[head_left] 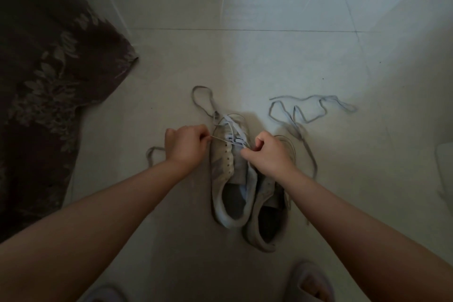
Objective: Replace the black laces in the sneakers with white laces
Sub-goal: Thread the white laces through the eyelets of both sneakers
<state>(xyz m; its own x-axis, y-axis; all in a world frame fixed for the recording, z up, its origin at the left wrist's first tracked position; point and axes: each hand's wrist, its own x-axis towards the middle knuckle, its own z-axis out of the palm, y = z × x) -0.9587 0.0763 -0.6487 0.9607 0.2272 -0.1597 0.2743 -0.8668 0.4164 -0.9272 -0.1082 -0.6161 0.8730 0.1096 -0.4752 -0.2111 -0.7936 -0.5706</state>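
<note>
Head view, dim and grainy. Left sneaker (226, 174) on the tiled floor (269, 56), toe far, heel near, touching the right sneaker (267, 213) just beside it. Right sneaker's toe and eyelets hidden behind the right wrist. White lace (235, 130) threaded through the far eyelets of the left sneaker only; nearer eyelets bare. Exact crossings of that lace hard to make out in the low light.

Left hand (185, 146) curled, knuckles up, just left of the left sneaker, pinching one strand of the white lace drawn taut toward the eyelets. Right hand (267, 154) curled likewise over the gap between the two sneakers, gripping the other strand near the tongue; fingertips tucked under, out of sight. Both forearms bare, reaching in from the near edge.

Loose grey-looking lace (308, 108) sprawled on the floor far right of the sneakers, true colour not readable. Another loop (203, 100) far left of the toe. Dark floral fabric (49, 81) along the left. Two slippers (308, 282) at the near edge, cut off by the frame.
</note>
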